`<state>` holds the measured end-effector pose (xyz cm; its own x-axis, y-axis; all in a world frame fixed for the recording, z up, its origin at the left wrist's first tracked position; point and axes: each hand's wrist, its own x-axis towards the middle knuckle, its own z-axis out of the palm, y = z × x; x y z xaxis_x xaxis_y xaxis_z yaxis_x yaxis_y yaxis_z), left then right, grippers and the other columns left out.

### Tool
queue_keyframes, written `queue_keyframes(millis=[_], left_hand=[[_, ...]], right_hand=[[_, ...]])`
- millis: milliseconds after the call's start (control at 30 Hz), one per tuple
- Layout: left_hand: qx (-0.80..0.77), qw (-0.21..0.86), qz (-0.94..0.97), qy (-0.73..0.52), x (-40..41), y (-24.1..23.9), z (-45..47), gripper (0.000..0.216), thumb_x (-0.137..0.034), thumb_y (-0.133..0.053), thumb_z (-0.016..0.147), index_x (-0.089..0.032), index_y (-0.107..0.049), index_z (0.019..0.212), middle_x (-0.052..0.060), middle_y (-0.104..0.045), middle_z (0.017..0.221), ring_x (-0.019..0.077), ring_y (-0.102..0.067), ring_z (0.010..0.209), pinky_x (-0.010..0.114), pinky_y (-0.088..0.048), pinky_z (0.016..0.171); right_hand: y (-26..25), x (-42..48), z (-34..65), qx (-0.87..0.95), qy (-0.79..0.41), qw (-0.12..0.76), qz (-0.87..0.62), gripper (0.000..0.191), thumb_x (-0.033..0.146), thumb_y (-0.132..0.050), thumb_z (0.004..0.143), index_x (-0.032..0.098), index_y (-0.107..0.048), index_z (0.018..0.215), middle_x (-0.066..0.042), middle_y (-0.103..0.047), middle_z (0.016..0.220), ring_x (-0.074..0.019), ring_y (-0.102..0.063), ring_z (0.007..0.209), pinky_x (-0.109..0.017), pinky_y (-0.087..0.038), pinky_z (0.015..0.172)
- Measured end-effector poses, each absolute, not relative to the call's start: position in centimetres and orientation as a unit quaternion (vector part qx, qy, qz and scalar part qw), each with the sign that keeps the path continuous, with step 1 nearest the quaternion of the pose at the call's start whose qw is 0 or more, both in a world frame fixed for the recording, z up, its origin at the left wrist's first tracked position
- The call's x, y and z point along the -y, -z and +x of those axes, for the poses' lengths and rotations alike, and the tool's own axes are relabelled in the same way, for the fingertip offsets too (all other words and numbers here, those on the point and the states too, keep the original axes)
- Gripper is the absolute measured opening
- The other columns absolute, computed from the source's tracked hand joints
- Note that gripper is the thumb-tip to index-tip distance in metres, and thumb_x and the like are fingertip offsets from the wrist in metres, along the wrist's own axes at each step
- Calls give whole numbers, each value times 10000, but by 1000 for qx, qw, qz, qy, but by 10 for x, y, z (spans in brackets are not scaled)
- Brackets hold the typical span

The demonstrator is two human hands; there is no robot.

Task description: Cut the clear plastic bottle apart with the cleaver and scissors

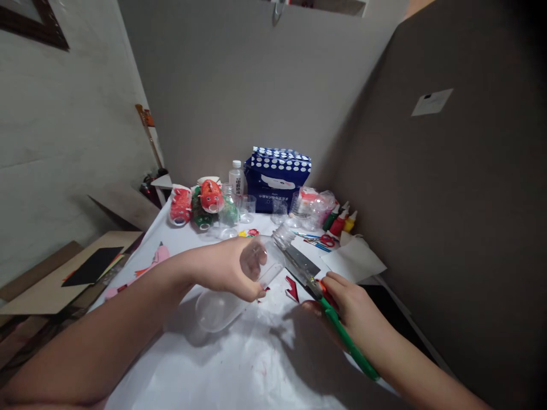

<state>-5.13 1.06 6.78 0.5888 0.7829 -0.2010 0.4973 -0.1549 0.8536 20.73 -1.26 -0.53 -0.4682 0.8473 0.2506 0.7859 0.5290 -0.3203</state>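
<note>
Head view, entry one: what is it, and where?

Bottle point(276, 262), clear plastic, necked, one. Held above the middle of the bench point(213, 370), neck toward the far edge.

State of the hands?

Apart from each other, both occupied. Left hand point(231, 267): wrapped around the bottle, fingers visible through it, presumably steadying thin plastic. Right hand point(350, 307): clasped on green scissors point(348, 339), blades angled at the bottle's shoulder; whether they bite is unclear.

Reason for that angle?

Likely to keep blade and plastic in plain sight between the hands.

Lying beneath?

Clear plastic piece point(217, 310), one, below the left wrist. Red scraps point(292, 289), near the blades.

Along the edges?

Far edge: blue packet point(273, 188), upright; white-capped bottle point(236, 176), beside it. Far left corner: red figures point(180, 206), grouped. Far right corner: squeeze bottles point(337, 224), tilted. Probably set back from the elbows. Left edge: pink tool point(160, 255), perhaps a glue gun. Toward the right edge: brushes point(316, 245), apparently parked within reach.
</note>
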Motion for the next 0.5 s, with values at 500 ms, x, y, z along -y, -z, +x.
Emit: queue_keyframes(millis=[500], left_hand=[[-451, 426, 755, -212, -6, -59, -40, 345, -303, -719, 616, -204, -410, 732, -65, -462, 645, 99, -430, 596, 235, -345, 527]], right_hand=[[16, 5, 221, 853, -80, 212, -470, 198, 254, -483, 894, 204, -475, 703, -18, -469, 737, -134, -453, 581, -254, -355, 561]])
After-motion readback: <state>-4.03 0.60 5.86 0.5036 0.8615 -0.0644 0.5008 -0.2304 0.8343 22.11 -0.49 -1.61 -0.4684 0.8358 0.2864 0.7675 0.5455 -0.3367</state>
